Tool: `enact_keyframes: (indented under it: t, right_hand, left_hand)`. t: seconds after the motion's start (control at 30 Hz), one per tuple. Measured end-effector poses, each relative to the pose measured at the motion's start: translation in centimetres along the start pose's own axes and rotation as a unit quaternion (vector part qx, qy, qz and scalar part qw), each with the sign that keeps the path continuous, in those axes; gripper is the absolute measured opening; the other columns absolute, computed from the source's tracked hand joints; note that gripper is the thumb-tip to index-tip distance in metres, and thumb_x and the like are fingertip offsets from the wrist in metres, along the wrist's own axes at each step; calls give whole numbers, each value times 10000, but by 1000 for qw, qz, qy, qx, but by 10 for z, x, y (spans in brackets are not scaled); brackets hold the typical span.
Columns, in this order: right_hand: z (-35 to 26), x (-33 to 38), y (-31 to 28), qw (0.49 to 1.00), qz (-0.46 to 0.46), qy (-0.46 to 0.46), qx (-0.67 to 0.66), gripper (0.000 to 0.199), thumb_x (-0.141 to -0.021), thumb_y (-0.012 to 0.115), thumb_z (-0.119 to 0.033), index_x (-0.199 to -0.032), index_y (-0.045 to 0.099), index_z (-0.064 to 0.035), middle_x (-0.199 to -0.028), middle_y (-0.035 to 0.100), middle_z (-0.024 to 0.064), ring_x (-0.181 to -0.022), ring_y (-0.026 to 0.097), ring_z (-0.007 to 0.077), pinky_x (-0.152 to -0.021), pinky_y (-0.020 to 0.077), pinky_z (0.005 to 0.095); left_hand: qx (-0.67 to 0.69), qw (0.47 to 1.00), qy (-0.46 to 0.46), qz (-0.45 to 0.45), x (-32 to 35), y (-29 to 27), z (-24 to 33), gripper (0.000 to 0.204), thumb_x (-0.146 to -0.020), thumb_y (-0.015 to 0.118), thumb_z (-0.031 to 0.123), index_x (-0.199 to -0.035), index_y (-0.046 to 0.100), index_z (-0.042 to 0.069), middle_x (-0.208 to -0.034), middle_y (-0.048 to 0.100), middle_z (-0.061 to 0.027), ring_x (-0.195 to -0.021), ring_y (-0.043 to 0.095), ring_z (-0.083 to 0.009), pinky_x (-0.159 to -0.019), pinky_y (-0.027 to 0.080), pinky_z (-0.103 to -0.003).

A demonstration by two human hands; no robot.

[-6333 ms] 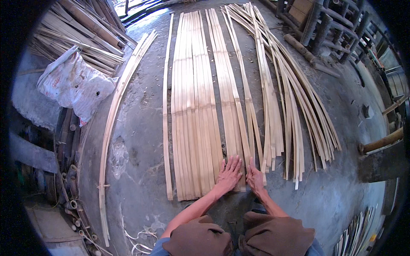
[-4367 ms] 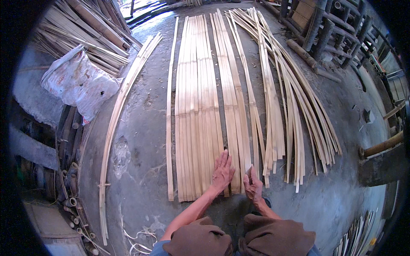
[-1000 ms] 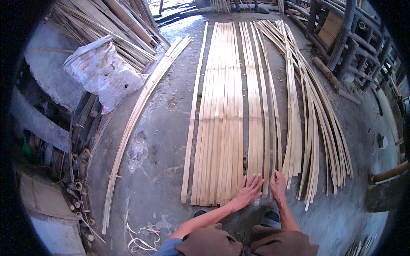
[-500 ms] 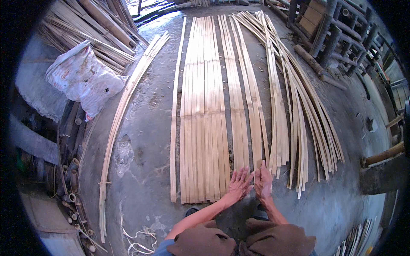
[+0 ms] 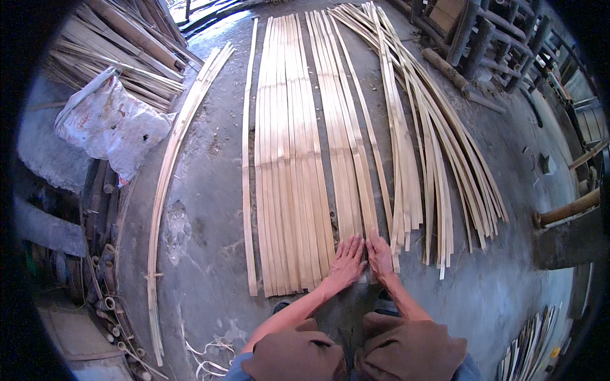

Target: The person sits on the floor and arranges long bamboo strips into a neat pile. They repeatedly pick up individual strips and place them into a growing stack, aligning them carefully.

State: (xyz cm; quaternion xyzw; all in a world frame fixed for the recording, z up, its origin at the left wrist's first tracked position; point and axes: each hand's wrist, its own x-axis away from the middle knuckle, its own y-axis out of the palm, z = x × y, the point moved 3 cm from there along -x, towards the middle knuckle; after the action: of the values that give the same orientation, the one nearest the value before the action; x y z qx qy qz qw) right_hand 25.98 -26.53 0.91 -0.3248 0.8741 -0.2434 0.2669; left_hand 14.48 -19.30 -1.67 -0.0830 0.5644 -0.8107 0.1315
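Several long pale bamboo strips [image 5: 295,171] lie side by side on the concrete floor, running away from me. My left hand [image 5: 346,261] rests flat, fingers spread, on the near ends of a narrower group of strips [image 5: 346,152]. My right hand [image 5: 380,257] lies flat right beside it, pressing on the near end of a single thin strip [image 5: 368,146]. Neither hand grips anything. My knees [image 5: 356,349] show at the lower edge.
A loose fan of bamboo strips [image 5: 438,159] lies to the right. A single strip [image 5: 246,165] and a long curved bundle [image 5: 171,171] lie left. A white sack [image 5: 111,120] sits on stacked bamboo at far left. Wooden frames [image 5: 483,44] stand at the back right.
Both hands have stayed at the near ends of the strips, drawing closer together; the left hand has shifted slightly across the strip ends. The view has swung a little.
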Motion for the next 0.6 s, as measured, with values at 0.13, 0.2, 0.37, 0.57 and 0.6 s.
enact_keyframes:
  t: [0.13,0.2,0.37,0.57,0.6]
  right_hand:
    - [16,7,-5,989,-102,79,76,385,-1008,521,-200,-1350,481,-28,-821,522,233,-744,546,435,-655,440,498]
    - [13,8,-5,989,-99,78,83,393,-1013,512,-225,-1359,479,-41,-832,521,238,-733,541,434,-648,435,507]
    - [-1,1,-6,983,-132,97,88,450,-1012,494,-300,-1395,451,-69,-933,570,265,-867,610,460,-716,499,527]
    - [2,-1,-2,960,-156,115,203,492,-1012,490,-355,-1434,437,-107,-899,591,218,-789,635,428,-647,509,513]
    - [4,-3,0,955,-167,113,217,493,-1009,491,-365,-1430,442,-113,-903,600,208,-767,642,418,-634,510,515]
  left_hand:
    - [31,999,1,-17,-2,-5,2,699,-981,487,382,-1538,263,23,-1635,164,-145,-1524,94,-298,-1223,61,-474]
    - [24,1000,11,0,-1,-4,2,695,-982,487,380,-1536,267,22,-1634,165,-146,-1524,97,-297,-1223,63,-471]
    - [5,1000,7,-22,-1,-6,0,706,-973,505,377,-1536,268,23,-1637,157,-147,-1525,93,-293,-1225,62,-462]
    - [22,1000,11,-16,0,-8,-1,720,-974,500,388,-1540,251,21,-1637,155,-147,-1526,85,-288,-1227,58,-459]
    - [23,1000,11,-14,0,-7,-1,723,-974,499,391,-1541,248,20,-1638,153,-147,-1527,83,-287,-1228,58,-458]
